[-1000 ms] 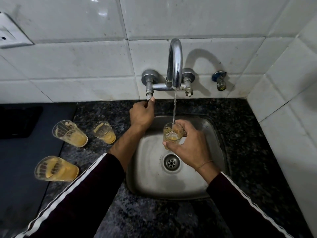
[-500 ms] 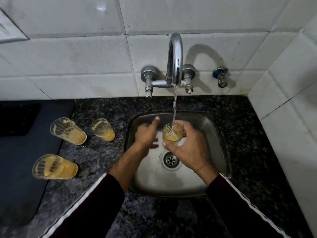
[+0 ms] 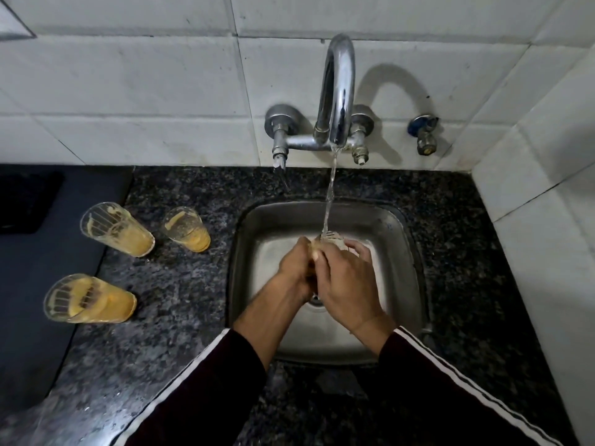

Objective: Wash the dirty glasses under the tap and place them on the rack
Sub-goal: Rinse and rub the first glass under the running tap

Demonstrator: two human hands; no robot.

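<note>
Four glasses (image 3: 333, 241), one tap (image 3: 336, 101), one sink (image 3: 399, 252).

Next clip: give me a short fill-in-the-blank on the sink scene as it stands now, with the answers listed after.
1. Water from the tap falls onto the glass held over the ____.
2. ____ dirty glasses stand on the counter to the left.
3. The glass under the stream is held by ____ hands.

Missing words: sink; three; both

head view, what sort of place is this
Most likely a home kitchen: a small steel sink set in a dark granite counter, a wall tap running on white tiles, and dirty glasses waiting beside it.
</note>
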